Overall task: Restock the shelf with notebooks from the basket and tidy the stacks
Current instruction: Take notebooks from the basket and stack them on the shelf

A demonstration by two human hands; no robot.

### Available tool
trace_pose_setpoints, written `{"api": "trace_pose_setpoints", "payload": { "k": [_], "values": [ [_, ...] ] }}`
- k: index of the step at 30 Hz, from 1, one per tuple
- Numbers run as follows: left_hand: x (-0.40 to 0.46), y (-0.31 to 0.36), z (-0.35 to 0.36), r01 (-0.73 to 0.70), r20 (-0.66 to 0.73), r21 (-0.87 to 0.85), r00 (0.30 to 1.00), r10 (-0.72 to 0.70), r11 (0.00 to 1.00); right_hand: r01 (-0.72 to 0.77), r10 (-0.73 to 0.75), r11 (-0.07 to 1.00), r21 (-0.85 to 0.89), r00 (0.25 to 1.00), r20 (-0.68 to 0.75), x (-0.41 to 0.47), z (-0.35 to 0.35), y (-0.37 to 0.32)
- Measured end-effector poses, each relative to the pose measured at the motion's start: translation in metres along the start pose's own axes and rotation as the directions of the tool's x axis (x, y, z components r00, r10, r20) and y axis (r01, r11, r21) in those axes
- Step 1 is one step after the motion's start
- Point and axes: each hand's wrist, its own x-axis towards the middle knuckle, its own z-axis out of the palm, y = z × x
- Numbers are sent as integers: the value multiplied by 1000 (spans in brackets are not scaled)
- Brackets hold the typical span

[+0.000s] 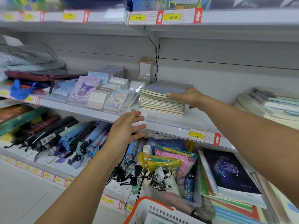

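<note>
A stack of grey-blue notebooks (163,96) lies on the middle white shelf (169,122). My right hand (187,97) rests against the stack's right side, thumb on the top notebook's front edge and fingers down the side. In front of the shelf edge, to the stack's lower left, my left hand (127,128) hovers with straight fingers and holds nothing. The orange and white basket (145,210) sits at the bottom centre; its contents are mostly out of view.
Small notepads in plastic sleeves (103,92) crowd the shelf left of the stack. More notebook piles (265,102) lie at the right. Below are folded umbrellas (64,139), coloured pouches (171,157) and a dark constellation notebook (229,172). Price tags line the shelf edges.
</note>
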Motion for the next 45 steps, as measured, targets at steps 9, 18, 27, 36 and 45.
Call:
{"api": "trace_pose_setpoints", "payload": {
  "k": [9,18,27,36,45],
  "values": [
    [0,-5,8,27,21,98,999,-29,995,138,-152,976,-168,986,-68,32,11,9],
    [-14,-43,3,-59,277,718,938,-207,693,584,-565,808,-84,727,-390,-152,99,86],
    [-31,-75,16,-354,396,910,586,-706,217,-41,258,888,-458,870,421,-253,213,331],
    [-35,-84,19,-376,343,916,562,-753,137,-103,264,892,-441,910,320,-241,216,338],
    [-34,-83,9,-138,134,987,462,-876,78,-102,1,945,310,951,309,-213,134,286]
  ]
}}
